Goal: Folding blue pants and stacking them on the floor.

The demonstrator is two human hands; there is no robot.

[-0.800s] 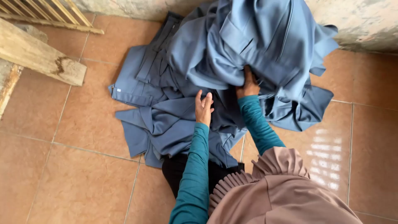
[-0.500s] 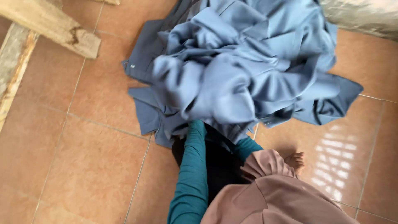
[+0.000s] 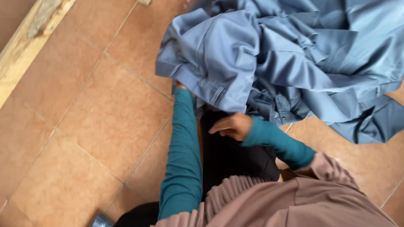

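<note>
A heap of grey-blue garments [image 3: 294,54] lies on the tiled floor in front of me and fills the upper right. My left hand [image 3: 180,85] reaches up in a teal sleeve, and only its wrist shows. The fingers are buried under the near edge of a blue garment [image 3: 210,67], which looks lifted and gripped. My right hand [image 3: 230,126] hovers over the black cloth on my lap [image 3: 235,159], just below the heap. Its fingers are loosely curled and hold nothing.
A pale wooden plank [image 3: 29,46] runs diagonally along the upper left. Terracotta floor tiles [image 3: 97,126] spread to the left of my arm. A small shiny object [image 3: 101,220] peeks in at the bottom edge.
The blue heap has been pulled nearer to me. My right hand has come out of the cloth and dropped to my lap. My left hand has gone under the garment's edge.
</note>
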